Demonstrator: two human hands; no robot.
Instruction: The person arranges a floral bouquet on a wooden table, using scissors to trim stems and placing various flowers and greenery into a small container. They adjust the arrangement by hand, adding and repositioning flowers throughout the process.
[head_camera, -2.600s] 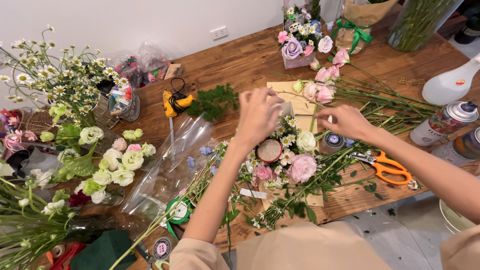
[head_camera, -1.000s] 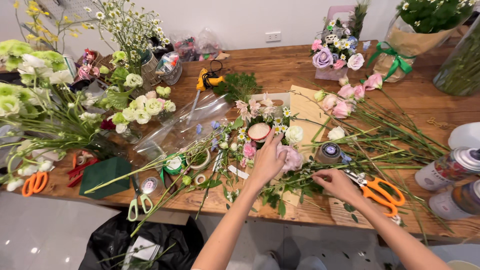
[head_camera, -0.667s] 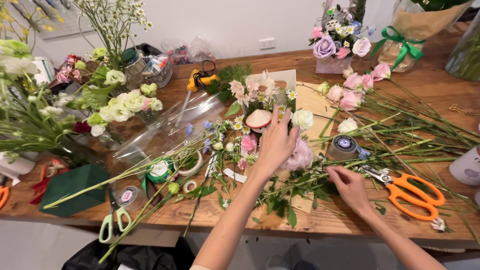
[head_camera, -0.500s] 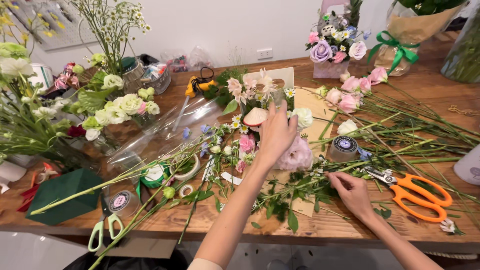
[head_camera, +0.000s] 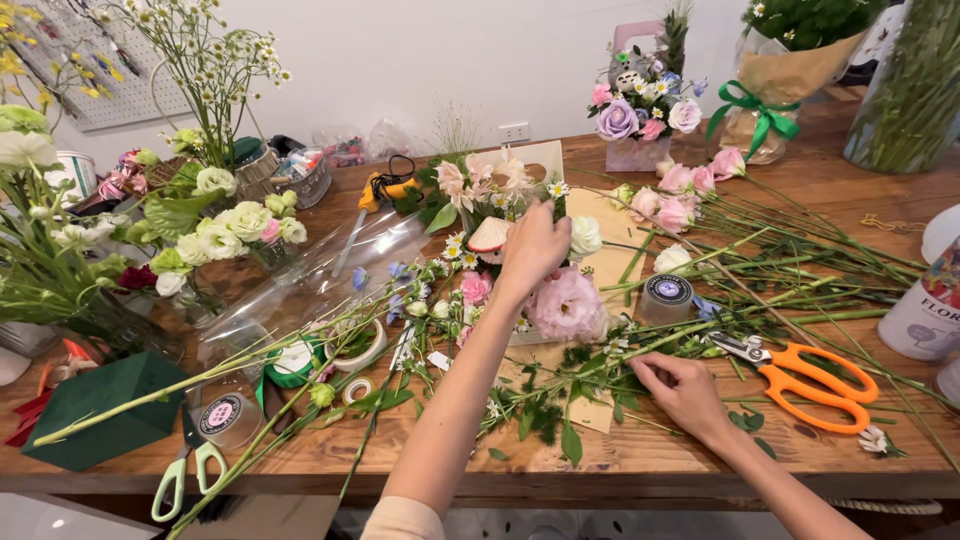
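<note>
Both hands are down on the long brown wooden desk (head_camera: 860, 190), and they are well apart from each other. The left hand (head_camera: 533, 246) reaches far forward into a bunch of small pink and white flowers (head_camera: 478, 180), with its fingers curled over them beside a round white and pink flower bud (head_camera: 489, 235); you cannot tell if the fingers are pinching a stem, because the back of the hand hides them. Just beside this hand, toward the person, lies a big soft pink ruffled flower (head_camera: 567, 305). The right hand (head_camera: 683, 390) rests nearer the desk edge, with its fingers bent and their tips on thin green stems with leaves (head_camera: 590, 375); whether it grips one is hard to see. Near this hand lie scissors with bright orange handles (head_camera: 805, 372) and a small round grey tin (head_camera: 668, 296). Long green stems with pink rose buds (head_camera: 690, 195) stretch across the desk behind them. Far to the left sit a dark green foam block (head_camera: 100, 405), scissors with pale green handles (head_camera: 180, 470) and a roll of green tape (head_camera: 292, 362).
</note>
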